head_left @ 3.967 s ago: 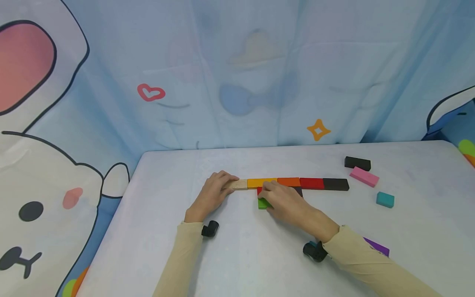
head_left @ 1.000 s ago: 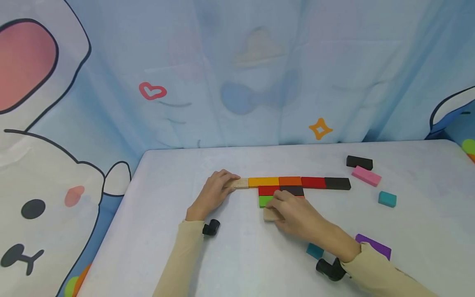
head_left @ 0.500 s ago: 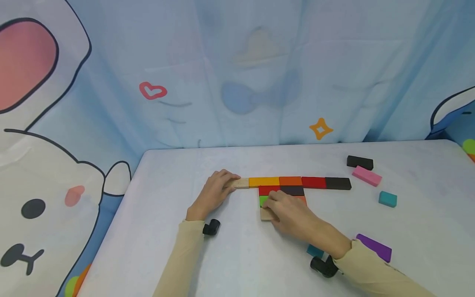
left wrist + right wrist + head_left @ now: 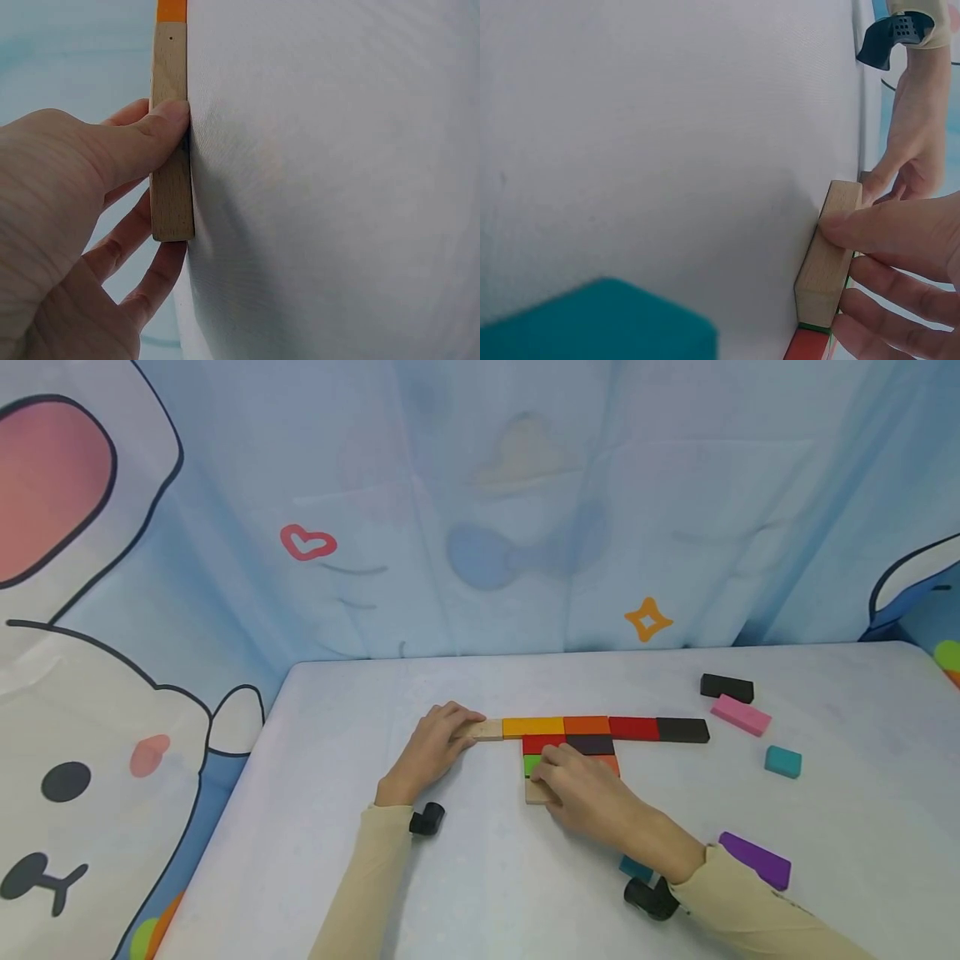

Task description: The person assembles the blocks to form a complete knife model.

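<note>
My left hand (image 4: 429,752) holds the plain wooden block (image 4: 489,730) at the left end of a row, its thumb and fingers on opposite sides in the left wrist view (image 4: 171,202). Rightward the row has yellow (image 4: 533,727), orange (image 4: 587,725), red (image 4: 632,728) and black (image 4: 682,730) blocks. Below lie a short red block (image 4: 542,744) and a dark one (image 4: 590,744), then a green block (image 4: 531,764) and an orange-red end (image 4: 611,764). My right hand (image 4: 600,797) pinches another wooden block (image 4: 826,262) against that lower side, covering part of it.
At the right lie a loose black block (image 4: 727,687), a pink block (image 4: 741,715) and a teal block (image 4: 783,762). A purple block (image 4: 756,860) is beside the right sleeve, and another teal block (image 4: 635,868) sits under the right wrist. A printed curtain (image 4: 525,568) hangs behind the table.
Since the earliest frame, a wooden block has come in below the green one under my right hand. It then shifted slightly left against the stack. My left hand has stayed on its block.
</note>
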Motion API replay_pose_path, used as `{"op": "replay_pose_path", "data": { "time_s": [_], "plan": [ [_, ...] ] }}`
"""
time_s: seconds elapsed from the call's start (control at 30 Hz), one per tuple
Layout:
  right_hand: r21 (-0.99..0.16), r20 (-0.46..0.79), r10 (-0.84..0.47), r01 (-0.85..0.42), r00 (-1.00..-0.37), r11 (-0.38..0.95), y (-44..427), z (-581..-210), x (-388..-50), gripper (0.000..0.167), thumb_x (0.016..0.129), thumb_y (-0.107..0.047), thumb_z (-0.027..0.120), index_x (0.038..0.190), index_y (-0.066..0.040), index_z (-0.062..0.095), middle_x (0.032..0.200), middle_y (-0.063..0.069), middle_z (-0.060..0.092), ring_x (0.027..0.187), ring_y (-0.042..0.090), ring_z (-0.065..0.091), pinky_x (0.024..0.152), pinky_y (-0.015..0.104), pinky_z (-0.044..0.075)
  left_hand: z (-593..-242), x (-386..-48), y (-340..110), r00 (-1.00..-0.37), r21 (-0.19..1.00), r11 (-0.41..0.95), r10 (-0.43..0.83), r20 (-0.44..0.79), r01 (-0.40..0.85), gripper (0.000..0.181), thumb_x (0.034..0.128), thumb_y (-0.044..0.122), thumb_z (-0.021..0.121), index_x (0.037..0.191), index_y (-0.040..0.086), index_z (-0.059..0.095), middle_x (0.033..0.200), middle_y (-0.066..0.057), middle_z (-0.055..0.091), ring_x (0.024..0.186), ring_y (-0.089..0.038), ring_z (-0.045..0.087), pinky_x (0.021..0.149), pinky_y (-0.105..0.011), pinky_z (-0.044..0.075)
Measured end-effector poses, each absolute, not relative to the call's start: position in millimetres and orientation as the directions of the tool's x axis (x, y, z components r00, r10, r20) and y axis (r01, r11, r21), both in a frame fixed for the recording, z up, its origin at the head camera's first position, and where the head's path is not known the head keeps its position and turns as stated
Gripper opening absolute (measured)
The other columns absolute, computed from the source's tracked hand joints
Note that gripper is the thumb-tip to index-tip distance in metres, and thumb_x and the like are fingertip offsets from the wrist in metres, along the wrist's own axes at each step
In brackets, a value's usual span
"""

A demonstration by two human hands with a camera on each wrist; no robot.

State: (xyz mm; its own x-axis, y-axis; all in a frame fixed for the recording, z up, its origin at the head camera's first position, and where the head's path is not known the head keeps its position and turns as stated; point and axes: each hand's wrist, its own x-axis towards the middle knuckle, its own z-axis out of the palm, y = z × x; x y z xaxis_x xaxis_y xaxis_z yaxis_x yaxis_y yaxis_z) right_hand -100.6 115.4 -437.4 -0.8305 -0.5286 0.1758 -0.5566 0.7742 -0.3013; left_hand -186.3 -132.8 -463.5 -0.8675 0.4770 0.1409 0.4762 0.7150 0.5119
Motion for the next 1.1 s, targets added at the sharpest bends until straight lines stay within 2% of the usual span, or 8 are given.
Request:
{"op": "replay_pose_path", "data": {
  "time_s": [0.4,0.57,0.7,0.8,0.93,1.1],
  "plan": [
    [-0.303,0.171,-0.533,-0.559,-0.829,0.772,116.3,-435.2,-101.0,0.031,0.076,-0.005,0.094,0.103,-0.007,0.08,0.1,0.006,0.068,0.093,0.021,0.061,0.081,0.032,0.06,-462.4,-186.1,-131.7,-0.87,0.519,0.713,0.474,0.139,0.471,0.034,0.098,0.011,0.074,0.132,0.011,0.07,0.126,-0.007,0.067,0.114,-0.029,0.057,0.099,-0.048,0.046],
    [-0.311,0.207,-0.518,-0.558,-0.83,0.769,124.5,-428.2,-96.1,0.03,0.075,-0.006,0.094,0.102,-0.009,0.081,0.097,0.003,0.066,0.092,0.019,0.06,0.076,0.032,0.06,-461.3,-185.3,-130.2,-0.87,0.484,0.735,0.474,0.133,0.475,0.035,0.0971,0.01,0.075,0.132,0.01,0.07,0.125,-0.007,0.067,0.114,-0.029,0.057,0.1,-0.047,0.047],
    [-0.315,0.206,-0.493,-0.534,-0.846,0.785,134.6,-419.2,-90.6,0.03,0.076,-0.01,0.094,0.103,-0.01,0.081,0.096,0.001,0.064,0.09,0.017,0.058,0.075,0.034,0.06,-455.9,-183.8,-129.7,-0.851,0.424,0.742,0.498,0.168,0.518,0.04,0.0943,0.005,0.078,0.133,0.008,0.069,0.13,-0.009,0.064,0.119,-0.029,0.058,0.101,-0.047,0.047],
    [-0.323,0.181,-0.469,-0.503,-0.865,0.802,142.6,-414.6,-86.1,0.031,0.078,-0.014,0.094,0.105,-0.011,0.081,0.096,0.0,0.064,0.089,0.016,0.059,0.076,0.034,0.06,-447.8,-182.0,-126.8,-0.827,0.411,0.723,0.53,0.186,0.555,0.042,0.0959,0.005,0.076,0.137,0.005,0.067,0.14,-0.01,0.06,0.128,-0.03,0.055,0.108,-0.047,0.045],
    [-0.327,0.15,-0.436,-0.461,-0.887,0.825,157.6,-414.3,-79.6,0.034,0.079,-0.019,0.094,0.109,-0.012,0.08,0.098,0.001,0.064,0.09,0.016,0.06,0.077,0.036,0.061,-436.5,-173.4,-112.9,-0.78,0.432,0.667,0.603,0.165,0.607,0.049,0.1012,0.022,0.072,0.146,0.005,0.059,0.15,-0.01,0.054,0.137,-0.028,0.05,0.116,-0.045,0.04],
    [-0.35,0.133,-0.398,-0.418,-0.908,0.838,180.4,-416.0,-70.2,0.037,0.079,-0.021,0.093,0.112,-0.014,0.079,0.103,0.002,0.065,0.095,0.018,0.061,0.079,0.041,0.062,-433.0,-158.7,-86.3,-0.705,0.368,0.637,0.706,0.074,0.677,0.073,0.0977,0.047,0.073,0.155,0.007,0.049,0.159,-0.008,0.046,0.145,-0.026,0.045,0.12,-0.04,0.035]
  ]
}}
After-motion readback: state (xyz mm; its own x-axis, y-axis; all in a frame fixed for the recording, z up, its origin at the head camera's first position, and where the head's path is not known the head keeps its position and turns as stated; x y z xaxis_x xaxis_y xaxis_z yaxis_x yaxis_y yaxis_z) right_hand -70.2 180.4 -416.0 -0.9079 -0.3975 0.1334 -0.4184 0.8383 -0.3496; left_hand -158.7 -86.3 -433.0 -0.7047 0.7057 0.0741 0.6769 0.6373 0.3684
